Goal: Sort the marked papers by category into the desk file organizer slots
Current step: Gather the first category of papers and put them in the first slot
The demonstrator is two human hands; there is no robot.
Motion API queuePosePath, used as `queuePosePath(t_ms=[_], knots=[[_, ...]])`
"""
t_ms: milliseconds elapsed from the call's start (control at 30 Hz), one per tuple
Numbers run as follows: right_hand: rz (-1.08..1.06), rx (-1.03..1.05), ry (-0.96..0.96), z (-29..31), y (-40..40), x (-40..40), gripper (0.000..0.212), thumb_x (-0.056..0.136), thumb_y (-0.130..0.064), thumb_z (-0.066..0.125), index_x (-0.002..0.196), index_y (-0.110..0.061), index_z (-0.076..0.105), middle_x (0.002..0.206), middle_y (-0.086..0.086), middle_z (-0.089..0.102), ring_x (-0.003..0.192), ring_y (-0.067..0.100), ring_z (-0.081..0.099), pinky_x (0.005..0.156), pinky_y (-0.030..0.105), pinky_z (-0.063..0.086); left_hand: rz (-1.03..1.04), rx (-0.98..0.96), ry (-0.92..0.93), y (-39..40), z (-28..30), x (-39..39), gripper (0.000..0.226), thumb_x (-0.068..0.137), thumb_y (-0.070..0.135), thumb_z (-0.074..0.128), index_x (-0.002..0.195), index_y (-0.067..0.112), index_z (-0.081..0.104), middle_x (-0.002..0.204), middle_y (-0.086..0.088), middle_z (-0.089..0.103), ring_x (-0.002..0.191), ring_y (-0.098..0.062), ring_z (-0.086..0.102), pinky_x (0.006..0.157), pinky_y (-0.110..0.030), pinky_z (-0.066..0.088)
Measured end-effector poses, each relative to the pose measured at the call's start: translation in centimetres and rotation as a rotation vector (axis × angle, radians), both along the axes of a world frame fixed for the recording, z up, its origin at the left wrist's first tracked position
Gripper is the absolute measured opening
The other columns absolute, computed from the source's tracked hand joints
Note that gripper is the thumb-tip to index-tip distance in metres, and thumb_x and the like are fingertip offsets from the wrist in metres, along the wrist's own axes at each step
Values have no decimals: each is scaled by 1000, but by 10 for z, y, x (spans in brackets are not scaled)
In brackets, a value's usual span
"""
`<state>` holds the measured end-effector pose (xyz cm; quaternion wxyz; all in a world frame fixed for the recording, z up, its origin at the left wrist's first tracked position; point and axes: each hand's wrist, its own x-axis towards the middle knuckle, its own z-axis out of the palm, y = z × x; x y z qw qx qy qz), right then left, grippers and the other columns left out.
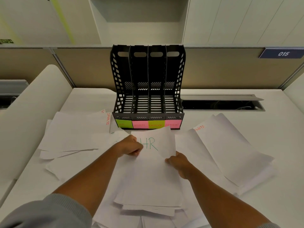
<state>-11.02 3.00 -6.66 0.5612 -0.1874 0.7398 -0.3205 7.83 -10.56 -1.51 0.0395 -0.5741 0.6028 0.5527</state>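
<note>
White bench [92, 99] carries everything, with loose papers [74, 139] spread across its near half, some marked SPORTS in red. Behind them stands the black organizer [148, 83], four upright slots, all empty as far as I can see, each fronted by a sticky label [124, 123]: green at far left, then pink, green, pink. The far-left label's writing is too faint to read; the others look like sports, finance and admin.

At centre lies the HR sheet [153, 145], green letters up, just in front of the organizer and raised a little off the pile. The left hand [130, 146] is curled, pinching the sheet's left edge beside the H. The right hand [178, 162] is also closed on paper, thumb on top, gripping the lower right edge of the lifted sheet.

To do this well, I judge the sheet should be separated cleanly from those beneath, stood on its short edge, and fed into the far-left slot, probably HR, confirming that label first.
</note>
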Motion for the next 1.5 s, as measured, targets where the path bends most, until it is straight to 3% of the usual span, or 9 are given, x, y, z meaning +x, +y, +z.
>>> queuePosePath(t_ms=[133, 233, 333, 500, 833, 1000, 1133, 1367, 1500], knots=[[-44, -21, -153, 8, 1, 1, 34, 84, -11, 64, 118, -14, 56, 101, 6, 66, 92, 26, 63, 72, 35, 53, 188, 131, 185, 18, 2, -35, 8, 78, 3, 56, 81, 7, 51, 60, -5, 58, 51, -11, 61, 64, -19, 55], [-63, -34, -240, 10, 1, 1, 37, 83, -22, 68, 116, -20, 51, 108, 9, 64, 100, 30, 62, 86, 45, 53, 343, 209, 275, 29, -4, -52, 2, 85, 2, 58, 84, 0, 58, 76, -10, 66, 73, -16, 72, 78, -25, 59], [-44, -75, -259, 8, 2, 1, 46, 78, -31, 76, 116, -22, 51, 115, 8, 62, 107, 29, 59, 96, 46, 49, 400, 217, 323, 36, -7, -57, 20, 89, 7, 61, 107, -4, 58, 97, -20, 72, 88, -24, 73, 84, -32, 59], [28, -125, -113, 10, 6, 0, 35, 76, -20, 78, 105, -23, 59, 102, 2, 66, 92, 22, 62, 74, 32, 53, 343, 172, 365, 38, -9, -48, 53, 83, 33, 75, 127, 17, 51, 106, -3, 72, 94, -16, 71, 76, -28, 57], [-140, -258, -159, 11, 11, -14, 45, 78, -9, 69, 121, -16, 58, 110, 9, 67, 102, 32, 62, 93, 48, 51, 602, -516, 46, 33, -28, 0, 93, 64, 56, 83, 138, 19, 43, 138, -6, 46, 129, -27, 39, 103, -48, 42], [-248, -330, -254, 24, 9, -29, 46, 79, -3, 66, 123, -13, 58, 113, 14, 67, 105, 35, 62, 95, 48, 50, 525, -278, 430, 38, -21, 11, 50, 71, 42, 82, 114, 32, 58, 114, 8, 66, 103, -13, 63, 72, -21, 53], [-279, -327, -274, 33, 4, -30, 46, 81, -1, 64, 126, -10, 55, 117, 17, 65, 108, 38, 60, 98, 53, 47, 355, -221, 447, 38, -15, -1, 50, 82, 33, 75, 127, 20, 59, 118, -1, 68, 108, -21, 64, 86, -32, 54], [-259, -473, -13, 65, -13, -27, 32, 84, -4, 57, 104, -29, 59, 99, -2, 67, 91, 18, 64, 67, 26, 54, 483, -350, 551, 33, 9, -20, 23, 74, 29, 83, 93, 21, 73, 91, 0, 76, 82, -20, 73, 62, -25, 58], [-240, -621, 182, 89, -28, -16, 33, 95, -14, 49, 125, -26, 52, 107, -2, 64, 96, 19, 62, 72, 27, 56, 515, -501, 612, 33, 29, -39, 19, 70, 33, 85, 82, 31, 71, 81, 8, 74, 74, -14, 72, 56, -20, 56]])
